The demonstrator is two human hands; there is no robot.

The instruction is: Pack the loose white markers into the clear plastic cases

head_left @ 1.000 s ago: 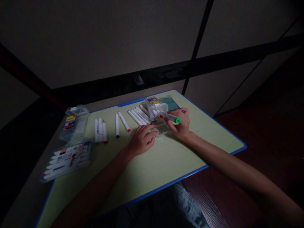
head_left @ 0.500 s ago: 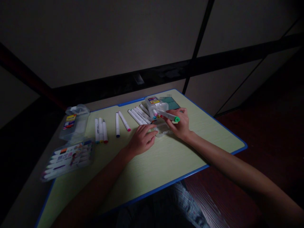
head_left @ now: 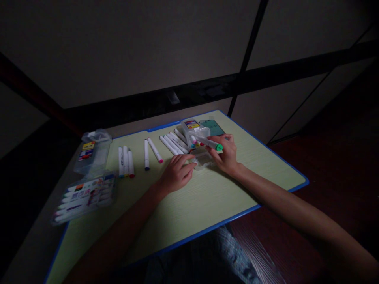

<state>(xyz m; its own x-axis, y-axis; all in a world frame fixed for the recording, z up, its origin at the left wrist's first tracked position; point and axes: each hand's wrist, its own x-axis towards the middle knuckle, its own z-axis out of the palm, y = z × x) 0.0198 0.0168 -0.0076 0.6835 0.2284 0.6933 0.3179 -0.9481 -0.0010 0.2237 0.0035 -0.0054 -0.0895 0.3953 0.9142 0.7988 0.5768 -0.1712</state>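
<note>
My right hand pinches a white marker with a green end, held slanted at the mouth of an open clear plastic case. The marker's far end points into the case, where several markers with coloured ends lie. My left hand has its fingers and thumb at the left edge of the case's folded-down lid, holding it against the table. Just left of the case lie several loose white markers.
Two markers and a group of three lie farther left on the table. Another open clear case and a filled marker pack sit at the left edge. A green flat item lies behind the case.
The green-ended marker has shifted very slightly left, toward the inside of the case, in my right hand. My left hand stays at the lid.
</note>
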